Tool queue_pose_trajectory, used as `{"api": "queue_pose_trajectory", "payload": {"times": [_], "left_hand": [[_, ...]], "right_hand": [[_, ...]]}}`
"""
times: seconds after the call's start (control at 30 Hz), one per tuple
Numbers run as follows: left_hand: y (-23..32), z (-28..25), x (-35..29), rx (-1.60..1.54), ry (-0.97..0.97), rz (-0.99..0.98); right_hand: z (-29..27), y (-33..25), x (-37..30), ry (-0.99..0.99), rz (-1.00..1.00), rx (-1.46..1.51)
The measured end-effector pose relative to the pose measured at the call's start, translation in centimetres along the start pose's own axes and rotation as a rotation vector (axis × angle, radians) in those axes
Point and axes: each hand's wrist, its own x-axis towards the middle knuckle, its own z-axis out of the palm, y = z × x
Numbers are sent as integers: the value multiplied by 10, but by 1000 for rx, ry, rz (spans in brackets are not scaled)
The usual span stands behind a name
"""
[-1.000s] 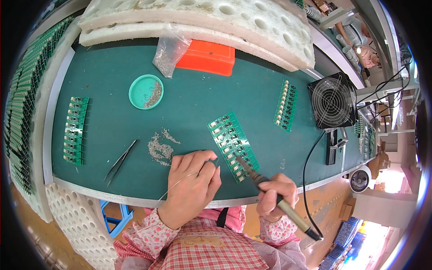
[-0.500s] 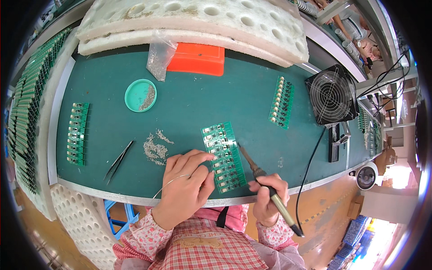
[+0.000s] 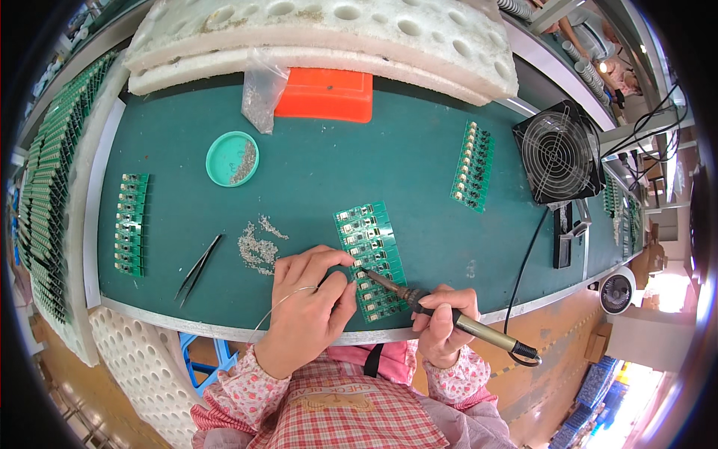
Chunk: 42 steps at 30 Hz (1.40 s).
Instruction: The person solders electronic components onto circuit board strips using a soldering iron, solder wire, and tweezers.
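A green circuit board panel [image 3: 381, 239] with a row of small white parts lies at the table's front edge. My right hand [image 3: 445, 325] grips a soldering iron [image 3: 490, 334] like a pen. The iron's tip reaches over the panel to its left side, close to my left fingertips. My left hand [image 3: 307, 310] is closed at the panel's left edge, its fingers pinching a thin solder wire [image 3: 283, 301] that loops back over the hand. The wire's end between the fingertips is too small to make out.
Left of my hands are a heap of tiny parts [image 3: 258, 248], black tweezers [image 3: 199, 271] and a round green dish [image 3: 212, 168]. Other panels [image 3: 132, 224] [image 3: 472, 168] lie at both sides. A black fan [image 3: 555, 157] and an iron stand [image 3: 562, 236] stand right; foam blocks [image 3: 321, 56] line the back.
The soldering iron has swung from beside the panel's right edge to over its left side, its tip now near my left fingertips. My left hand has stayed in place.
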Motion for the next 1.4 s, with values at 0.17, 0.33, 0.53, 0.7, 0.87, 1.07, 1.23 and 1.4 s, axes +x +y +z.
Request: {"api": "queue_pose_trajectory", "payload": {"times": [0.17,0.33,0.53,0.7,0.87,1.07,1.23,1.4], "left_hand": [[0,0,1,24,-2,10],[1,1,1,33,-9,10],[1,1,1,36,-16,5],[1,0,1,14,6,3],[0,1,-1,1,18,7],[5,0,-7,11,6,11],[16,-7,-21,21,9,2],[20,-21,-33,12,-59,143]], "right_hand": [[1,-1,2,-16,-2,-11],[1,-1,2,-35,-12,-44],[1,-2,2,-56,-34,-61],[2,-1,4,-91,-157,-124],[-5,0,-6,38,-193,-153],[-19,-6,-4,107,-197,-201],[-17,-21,12,-208,-343,-491],[-4,-18,15,-447,-433,-584]]}}
